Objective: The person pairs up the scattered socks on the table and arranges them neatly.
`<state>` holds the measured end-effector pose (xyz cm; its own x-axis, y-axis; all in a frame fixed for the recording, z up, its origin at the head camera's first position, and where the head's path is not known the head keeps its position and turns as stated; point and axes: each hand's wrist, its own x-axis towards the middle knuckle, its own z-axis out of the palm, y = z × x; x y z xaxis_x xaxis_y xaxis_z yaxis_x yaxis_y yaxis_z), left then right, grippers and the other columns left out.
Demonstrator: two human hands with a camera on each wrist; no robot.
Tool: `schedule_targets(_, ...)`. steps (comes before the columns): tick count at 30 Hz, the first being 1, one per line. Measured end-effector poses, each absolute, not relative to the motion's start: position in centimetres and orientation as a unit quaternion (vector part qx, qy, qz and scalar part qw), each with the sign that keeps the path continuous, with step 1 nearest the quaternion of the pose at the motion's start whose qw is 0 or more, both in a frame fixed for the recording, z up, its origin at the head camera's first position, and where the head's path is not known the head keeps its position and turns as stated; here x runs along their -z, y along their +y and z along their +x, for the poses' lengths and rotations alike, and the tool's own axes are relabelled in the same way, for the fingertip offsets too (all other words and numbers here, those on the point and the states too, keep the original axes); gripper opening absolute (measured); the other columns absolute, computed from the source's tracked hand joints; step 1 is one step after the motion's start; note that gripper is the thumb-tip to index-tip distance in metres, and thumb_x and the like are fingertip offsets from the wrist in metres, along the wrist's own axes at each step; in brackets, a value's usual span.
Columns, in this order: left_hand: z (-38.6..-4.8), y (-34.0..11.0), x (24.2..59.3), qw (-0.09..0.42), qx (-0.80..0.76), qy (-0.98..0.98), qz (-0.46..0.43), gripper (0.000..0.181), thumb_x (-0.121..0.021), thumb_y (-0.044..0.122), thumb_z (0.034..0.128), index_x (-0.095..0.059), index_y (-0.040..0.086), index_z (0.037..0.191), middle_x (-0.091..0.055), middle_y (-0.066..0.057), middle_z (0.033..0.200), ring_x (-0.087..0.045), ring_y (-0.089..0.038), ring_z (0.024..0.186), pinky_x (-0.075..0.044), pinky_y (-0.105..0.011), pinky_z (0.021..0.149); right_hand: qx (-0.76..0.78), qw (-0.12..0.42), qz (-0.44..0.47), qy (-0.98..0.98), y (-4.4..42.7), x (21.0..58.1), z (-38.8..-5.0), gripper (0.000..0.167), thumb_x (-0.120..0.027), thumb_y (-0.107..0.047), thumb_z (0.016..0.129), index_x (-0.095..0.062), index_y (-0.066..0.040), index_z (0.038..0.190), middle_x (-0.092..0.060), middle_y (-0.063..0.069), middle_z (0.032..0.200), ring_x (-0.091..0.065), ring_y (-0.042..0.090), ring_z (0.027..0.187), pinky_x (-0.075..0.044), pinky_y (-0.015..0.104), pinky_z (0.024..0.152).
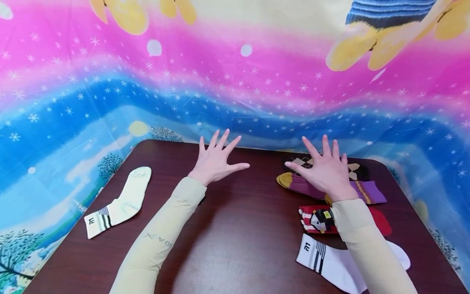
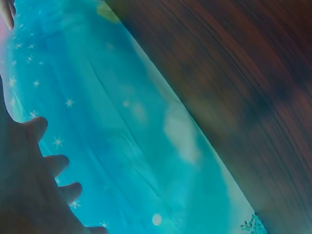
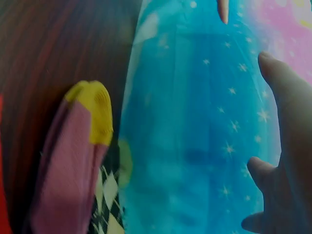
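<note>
Both hands are held up over the far part of the table with fingers spread, and neither holds anything. My left hand [image 1: 213, 161] is over bare tabletop near the back edge; the left wrist view catches its fingers as a dark shape. In the head view my right hand [image 1: 328, 173] partly hides a purple sock with a yellow toe [image 1: 299, 184] and a dark argyle sock [image 1: 356, 171]. Under the right forearm lie a red sock with a cartoon figure [image 1: 380, 220] and a white striped sock [image 1: 339, 261]. A cream striped sock [image 1: 130, 196] lies alone at the left.
The dark wooden table [image 1: 235, 245] has rounded back corners. Behind and beside it hangs a cloth [image 1: 220, 90] printed with snowflakes in pink and blue, close against the table's back edge.
</note>
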<state>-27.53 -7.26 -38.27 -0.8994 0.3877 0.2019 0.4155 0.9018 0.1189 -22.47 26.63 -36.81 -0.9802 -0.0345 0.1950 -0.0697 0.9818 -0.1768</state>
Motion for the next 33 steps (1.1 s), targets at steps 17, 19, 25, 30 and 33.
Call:
schedule_targets(17,-27.2,-11.7,39.4,0.080,0.062,-0.979,-0.177,0.107,-0.024,0.100,0.0741,-0.013,0.042,0.163,-0.003,-0.001,0.170,0.007,-0.033,0.154,0.012,-0.071,0.109,-0.088,0.087,0.049,-0.991,23.9,38.3,-22.8,0.108,-0.039,-0.095,0.077,-0.012,-0.039,0.164,-0.002,0.021,0.168,0.002,0.055,0.148,-0.002,0.077,0.108)
schedule_targets(19,-27.2,-12.3,39.5,0.078,0.058,-0.980,-0.174,0.107,-0.024,0.100,0.0740,-0.013,0.041,0.163,-0.004,-0.001,0.170,0.006,-0.033,0.154,0.010,-0.072,0.110,-0.089,0.081,0.049,-0.992,23.8,38.4,-22.7,0.107,-0.038,-0.095,0.077,-0.011,-0.038,0.164,-0.002,0.021,0.168,0.002,0.055,0.148,-0.003,0.077,0.108)
schedule_targets(25,-27.1,-13.9,39.9,0.070,0.052,-0.983,-0.164,0.106,-0.027,0.099,0.0753,-0.009,0.042,0.163,-0.005,-0.002,0.170,0.001,-0.035,0.154,0.002,-0.073,0.110,-0.094,0.069,0.049,-0.992,23.2,38.7,-22.8,0.108,-0.036,-0.096,0.077,-0.010,-0.038,0.164,-0.001,0.019,0.168,0.002,0.052,0.149,-0.002,0.075,0.109)
schedule_targets(30,-26.9,-15.5,40.2,0.068,0.057,-0.985,-0.146,0.109,-0.031,0.098,0.0759,-0.017,0.036,0.164,-0.006,-0.004,0.170,-0.001,-0.037,0.153,0.001,-0.074,0.110,-0.104,0.071,0.058,-0.990,22.2,39.0,-23.1,0.108,-0.037,-0.096,0.076,-0.012,-0.038,0.164,-0.003,0.018,0.169,0.001,0.050,0.150,-0.004,0.074,0.111)
schedule_targets(33,-26.7,-16.5,40.3,0.062,0.065,-0.986,-0.137,0.110,-0.033,0.097,0.0760,-0.019,0.033,0.164,-0.007,-0.006,0.170,-0.001,-0.039,0.153,0.003,-0.075,0.109,-0.108,0.075,0.063,-0.989,21.5,39.1,-23.3,0.108,-0.037,-0.097,0.076,-0.013,-0.038,0.164,-0.005,0.016,0.169,-0.001,0.049,0.150,-0.006,0.074,0.111)
